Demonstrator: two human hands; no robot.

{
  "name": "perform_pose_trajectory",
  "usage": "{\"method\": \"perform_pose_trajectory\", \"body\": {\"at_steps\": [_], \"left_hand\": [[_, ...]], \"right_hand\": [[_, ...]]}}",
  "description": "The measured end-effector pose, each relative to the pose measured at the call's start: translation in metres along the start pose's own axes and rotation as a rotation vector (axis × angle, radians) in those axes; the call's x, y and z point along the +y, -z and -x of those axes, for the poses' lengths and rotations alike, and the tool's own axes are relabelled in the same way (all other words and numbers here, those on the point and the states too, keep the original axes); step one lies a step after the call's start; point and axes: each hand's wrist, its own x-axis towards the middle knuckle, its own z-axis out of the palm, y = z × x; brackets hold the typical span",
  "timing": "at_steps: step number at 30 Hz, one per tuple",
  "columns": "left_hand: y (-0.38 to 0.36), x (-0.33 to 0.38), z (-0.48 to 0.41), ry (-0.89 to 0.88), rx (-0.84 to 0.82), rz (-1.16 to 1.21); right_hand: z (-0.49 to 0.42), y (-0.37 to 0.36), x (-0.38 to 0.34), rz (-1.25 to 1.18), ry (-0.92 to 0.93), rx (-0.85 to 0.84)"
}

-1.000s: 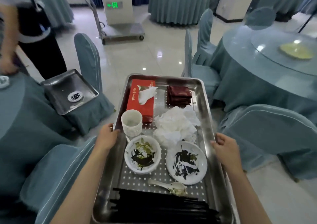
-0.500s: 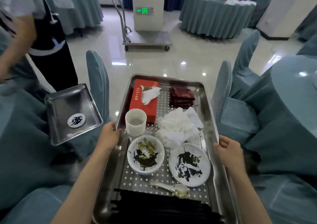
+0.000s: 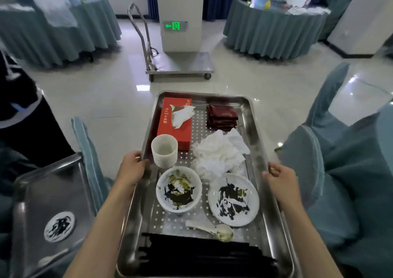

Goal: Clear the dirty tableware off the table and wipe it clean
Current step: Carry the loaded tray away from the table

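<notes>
Bright, even indoor light from overhead, with soft, faint shadows. White glare patches shine on the glossy floor (image 3: 106,99) and streak the steel tray (image 3: 260,141) along its rim. A green sign (image 3: 174,26) glows on a pillar (image 3: 180,1). The centre is sharp; the edges bend and smear, blurring the second tray (image 3: 53,182) at left.

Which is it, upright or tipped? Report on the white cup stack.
Upright. The cup stack stands on the tray, open mouth up, rims level, beside the red tissue box.
</notes>
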Motion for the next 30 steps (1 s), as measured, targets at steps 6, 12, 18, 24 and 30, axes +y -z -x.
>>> {"method": "perform_pose_trajectory", "body": {"at_steps": [6, 12, 18, 24, 30], "left_hand": [[-0.042, 0.082, -0.168, 0.021, 0.034, 0.03], [-0.061, 0.15, -0.312, 0.063, 0.106, 0.09], [-0.07, 0.202, -0.472, 0.05, 0.12, 0.054], [-0.086, 0.254, -0.646, 0.052, 0.079, 0.007], [-0.11, 0.343, -0.797, 0.022, 0.082, -0.007]], "right_hand": [[-0.188, -0.056, -0.07, 0.011, 0.025, -0.072], [-0.355, -0.106, -0.165, 0.073, 0.065, -0.117], [-0.502, -0.175, -0.246, 0.094, 0.074, -0.143], [-0.646, -0.244, -0.322, 0.132, 0.073, -0.125], [-0.786, -0.294, -0.404, 0.093, 0.059, -0.091]]}}
